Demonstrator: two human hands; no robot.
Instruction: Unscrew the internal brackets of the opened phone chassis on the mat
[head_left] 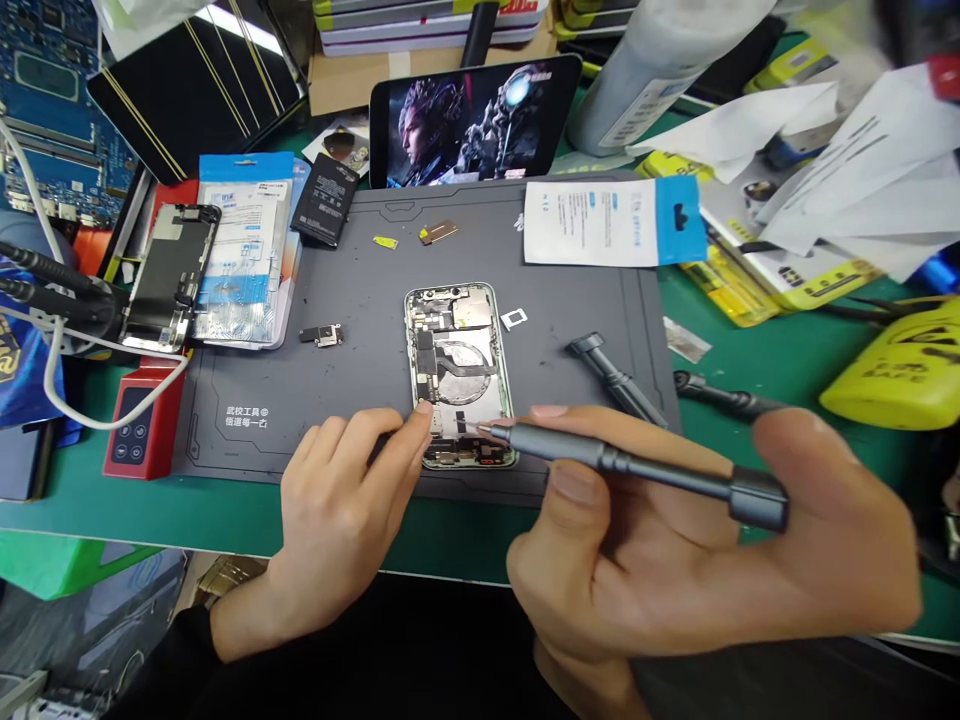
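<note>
An opened phone lies on the grey mat, its circuit boards and a round coil exposed. My right hand is closed around a grey screwdriver, whose tip points left over the lower part of the phone. At the phone's lower left edge, my left hand rests with bent fingers, the index fingertip on the frame. A dark piece shows between these fingers, too hidden to name. A small white SIM tray lies right of the phone, and a small metal-and-black part lies to its left.
Two more grey screwdrivers lie at right. A tablet with a lit picture stands behind the mat. A black battery, a detached screen and a red device are at left. Yellow packages and papers crowd the right.
</note>
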